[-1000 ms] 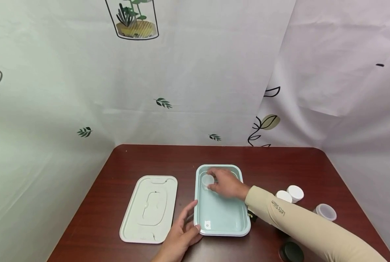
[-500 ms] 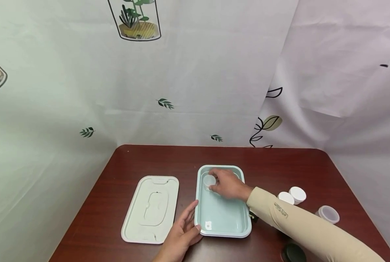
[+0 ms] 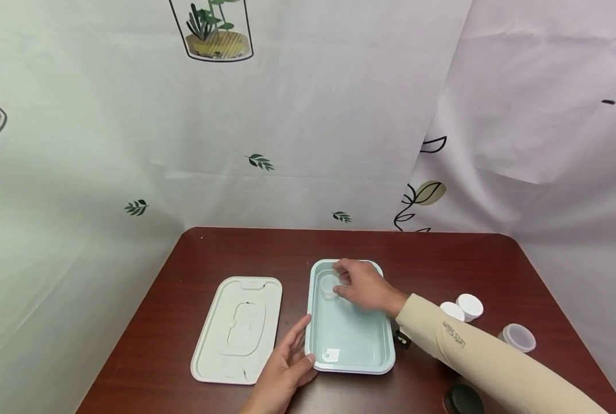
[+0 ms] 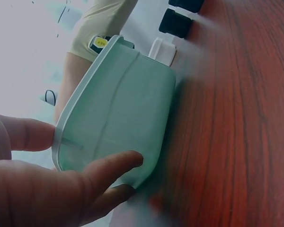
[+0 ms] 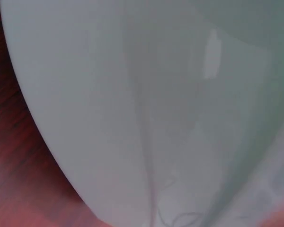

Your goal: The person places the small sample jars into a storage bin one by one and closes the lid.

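One small clear cup (image 3: 329, 285) pinched in the right grip (image 3: 362, 286) inside the far end of one green tray (image 3: 349, 339), left grip (image 3: 286, 368) spread flat against its near left edge, one lid (image 3: 237, 329) left of that, unreadable sleeve writing (image 3: 453, 334), two white jars (image 3: 462, 307) off right on the counter (image 3: 225, 253).

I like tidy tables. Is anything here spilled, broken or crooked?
Nothing stands out. The mint tray sits flat, its lid flat beside it. The right hand holds a small clear cup upright in the tray; the left hand steadies the rim. Small jars stand upright at the right. No spill shows.
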### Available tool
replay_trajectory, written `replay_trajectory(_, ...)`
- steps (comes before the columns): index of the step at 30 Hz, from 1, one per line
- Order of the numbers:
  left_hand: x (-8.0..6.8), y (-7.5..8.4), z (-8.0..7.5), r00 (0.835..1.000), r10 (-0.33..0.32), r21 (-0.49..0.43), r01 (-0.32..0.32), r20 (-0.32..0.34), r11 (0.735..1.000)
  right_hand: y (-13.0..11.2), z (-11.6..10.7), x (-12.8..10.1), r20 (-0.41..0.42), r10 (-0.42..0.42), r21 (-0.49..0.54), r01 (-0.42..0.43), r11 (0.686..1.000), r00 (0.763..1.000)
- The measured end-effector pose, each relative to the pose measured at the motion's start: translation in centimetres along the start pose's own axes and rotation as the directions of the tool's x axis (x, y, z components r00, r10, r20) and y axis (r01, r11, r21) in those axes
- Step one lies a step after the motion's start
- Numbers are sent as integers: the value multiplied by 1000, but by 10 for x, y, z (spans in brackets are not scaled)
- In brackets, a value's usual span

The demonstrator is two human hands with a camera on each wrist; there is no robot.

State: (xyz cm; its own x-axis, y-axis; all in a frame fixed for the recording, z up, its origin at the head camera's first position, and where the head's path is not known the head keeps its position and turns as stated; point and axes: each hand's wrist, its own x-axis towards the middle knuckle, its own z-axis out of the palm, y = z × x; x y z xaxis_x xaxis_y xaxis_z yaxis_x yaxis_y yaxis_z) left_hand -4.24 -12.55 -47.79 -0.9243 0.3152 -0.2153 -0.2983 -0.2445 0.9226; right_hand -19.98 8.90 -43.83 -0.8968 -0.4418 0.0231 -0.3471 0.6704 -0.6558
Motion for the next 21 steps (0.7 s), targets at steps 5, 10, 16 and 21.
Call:
replay_trajectory(5,-1,2,1,1000,9,0,-9,9,1000,0,-11,-7,-25,-14,77,16,997,1000)
replay_trajectory(10,-2,2,2,1000,10,0,-10,7,1000,6,-23,-18,-59,-5,166,15,986,998)
replay_trajectory(16,-2,1,0,1000,9,14,-9,5,1000,21,-41,-45,-122,31,257,1,966,992)
replay_trajectory(21,-2,1,-1,1000,-6,22,6,-15,1000,30,-64,-76,-184,86,339,-19,941,979)
